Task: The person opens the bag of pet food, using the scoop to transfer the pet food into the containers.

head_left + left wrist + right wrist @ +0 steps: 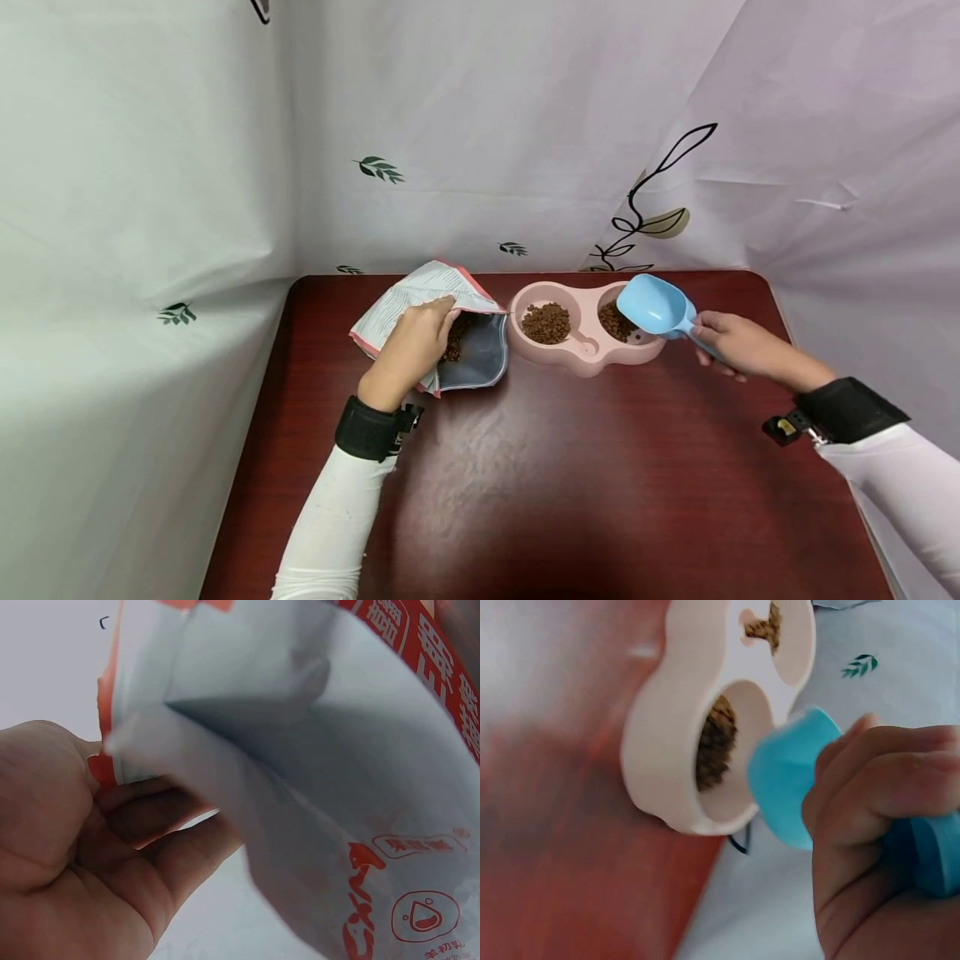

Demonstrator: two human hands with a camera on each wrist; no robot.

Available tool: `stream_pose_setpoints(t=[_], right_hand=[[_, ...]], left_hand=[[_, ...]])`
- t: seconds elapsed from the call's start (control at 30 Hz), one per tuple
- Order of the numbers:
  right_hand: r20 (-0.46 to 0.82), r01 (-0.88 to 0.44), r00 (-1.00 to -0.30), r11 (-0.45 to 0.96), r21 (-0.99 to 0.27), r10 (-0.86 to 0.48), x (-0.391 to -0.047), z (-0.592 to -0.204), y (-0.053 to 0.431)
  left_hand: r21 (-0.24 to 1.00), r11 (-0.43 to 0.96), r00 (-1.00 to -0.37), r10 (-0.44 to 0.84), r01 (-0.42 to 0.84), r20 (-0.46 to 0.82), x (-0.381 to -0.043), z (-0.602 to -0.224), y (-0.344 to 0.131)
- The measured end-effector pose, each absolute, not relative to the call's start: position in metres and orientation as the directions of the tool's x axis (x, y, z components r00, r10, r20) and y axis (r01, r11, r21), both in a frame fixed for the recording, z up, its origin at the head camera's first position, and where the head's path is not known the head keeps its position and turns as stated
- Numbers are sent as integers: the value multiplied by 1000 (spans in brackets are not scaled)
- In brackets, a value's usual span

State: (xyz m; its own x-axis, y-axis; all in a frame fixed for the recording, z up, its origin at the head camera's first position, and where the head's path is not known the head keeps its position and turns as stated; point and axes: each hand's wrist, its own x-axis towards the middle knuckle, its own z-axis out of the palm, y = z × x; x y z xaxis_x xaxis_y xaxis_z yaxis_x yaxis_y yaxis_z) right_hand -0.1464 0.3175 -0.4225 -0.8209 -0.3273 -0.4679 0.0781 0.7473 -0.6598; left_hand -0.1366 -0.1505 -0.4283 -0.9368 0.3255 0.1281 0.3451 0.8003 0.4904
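Observation:
My right hand (pixel 731 343) grips the handle of a light blue scoop (pixel 654 303), its fingers curled round it in the right wrist view. The scoop's bowl looks bare inside and hangs over the right hollow of a pink double pet bowl (pixel 585 367). Brown kibble (pixel 546 323) lies heaped in the left hollow, and more kibble (pixel 717 746) in the right one. My left hand (pixel 411 346) holds the upper edge of a white and red food bag (pixel 408 302), whose mouth gapes toward the bowl. Inside the bag, some kibble (pixel 454 337) shows beside the grey lining.
Everything stands near the back edge of a dark red wooden table (pixel 570 475). White cloth (pixel 480 125) with a leaf print hangs behind and at both sides. Each wrist wears a black band (pixel 367 429) with a small camera.

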Motion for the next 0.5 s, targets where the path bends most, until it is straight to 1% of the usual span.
stream_pose_setpoints(t=[0.2,0.33,0.5], right_hand=[[-399,137,-836,562,-816,-377,-128,-450,319],[-380,181,-842,462,-868,-384,-118,-465,316],[-358,248,-866,322,-914,-350,-104,-481,308]], left_hand=[[493,797,-935,329,349,131,-136,-428,-150],[494,798,-937,326,346,128,-135,-428,-150],[495,800,-938,322,340,125,-135,-427,-149]])
